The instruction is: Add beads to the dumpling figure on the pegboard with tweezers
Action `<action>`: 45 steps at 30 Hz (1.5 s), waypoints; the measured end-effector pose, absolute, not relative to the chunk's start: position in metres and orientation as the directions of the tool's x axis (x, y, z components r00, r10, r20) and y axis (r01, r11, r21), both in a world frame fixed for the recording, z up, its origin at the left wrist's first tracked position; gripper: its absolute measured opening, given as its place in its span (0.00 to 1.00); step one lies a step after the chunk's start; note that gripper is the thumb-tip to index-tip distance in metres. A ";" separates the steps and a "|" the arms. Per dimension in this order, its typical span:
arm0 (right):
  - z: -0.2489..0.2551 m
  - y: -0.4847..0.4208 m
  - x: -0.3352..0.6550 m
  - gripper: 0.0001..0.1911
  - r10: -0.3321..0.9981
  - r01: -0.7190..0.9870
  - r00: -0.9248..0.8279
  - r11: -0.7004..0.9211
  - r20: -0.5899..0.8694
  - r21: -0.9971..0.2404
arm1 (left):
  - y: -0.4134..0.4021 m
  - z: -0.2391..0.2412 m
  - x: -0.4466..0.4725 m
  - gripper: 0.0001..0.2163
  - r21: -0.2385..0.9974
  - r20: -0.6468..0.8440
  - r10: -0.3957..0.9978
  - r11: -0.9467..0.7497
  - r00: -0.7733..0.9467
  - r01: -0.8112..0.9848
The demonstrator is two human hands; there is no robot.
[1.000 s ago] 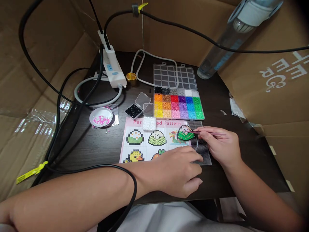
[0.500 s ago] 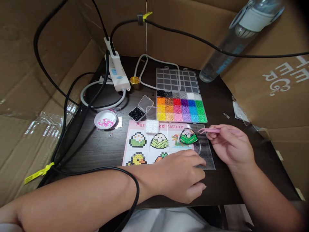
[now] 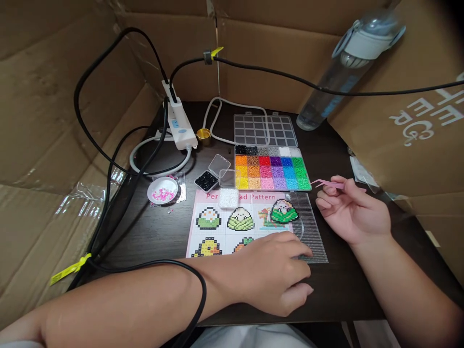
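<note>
Pink bent-tip tweezers are held in my right hand, raised to the right of the bead box, tips pointing left and apart. My left hand lies palm down across the lower part of the pattern sheet, fingers spread, reaching over the clear pegboard. On the pegboard's upper left sits a bead figure with a green lower part, a white and pink top and a black outline. Whether my left fingertips press on the board I cannot tell.
A sorted bead box stands behind the sheet, its lid open. Nearby are small cases of black beads and white beads, and a white dish with pink beads. A power strip, cables and a bottle stand behind.
My right hand has drawn the tweezers away from the bead figure, to the right and toward the back. My left hand stays in place. The whole view has shifted slightly.
</note>
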State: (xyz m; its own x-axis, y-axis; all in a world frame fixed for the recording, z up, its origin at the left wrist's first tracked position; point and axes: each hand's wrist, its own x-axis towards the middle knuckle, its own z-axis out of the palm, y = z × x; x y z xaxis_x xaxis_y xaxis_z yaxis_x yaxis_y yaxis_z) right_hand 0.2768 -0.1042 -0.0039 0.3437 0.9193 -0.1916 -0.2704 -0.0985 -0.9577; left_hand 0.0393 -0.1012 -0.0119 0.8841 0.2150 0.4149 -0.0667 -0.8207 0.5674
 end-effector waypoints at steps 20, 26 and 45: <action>0.049 -0.089 0.173 0.08 0.984 0.355 0.125 0.074 0.126 -0.932 | -0.104 -0.022 0.045 0.15 0.545 0.464 0.186 -0.830 0.866 -0.114; 0.031 -0.074 0.147 0.04 0.990 0.356 0.083 0.075 0.111 -0.932 | -0.105 -0.027 0.048 0.13 0.525 0.500 0.162 -0.838 0.850 -0.149; 0.021 -0.077 0.147 0.03 0.995 0.279 0.097 -0.017 0.010 -0.960 | -0.106 -0.026 0.047 0.13 0.474 0.557 0.178 -0.870 0.811 -0.134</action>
State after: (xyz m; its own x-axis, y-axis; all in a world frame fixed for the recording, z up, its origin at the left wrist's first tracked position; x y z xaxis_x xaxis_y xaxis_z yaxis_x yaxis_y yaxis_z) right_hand 0.1466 -0.0774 0.0210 0.0969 0.9952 0.0104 0.2786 -0.0171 -0.9603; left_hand 0.0472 -0.1059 -0.0260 0.8114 0.1783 0.5567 -0.1339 -0.8703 0.4740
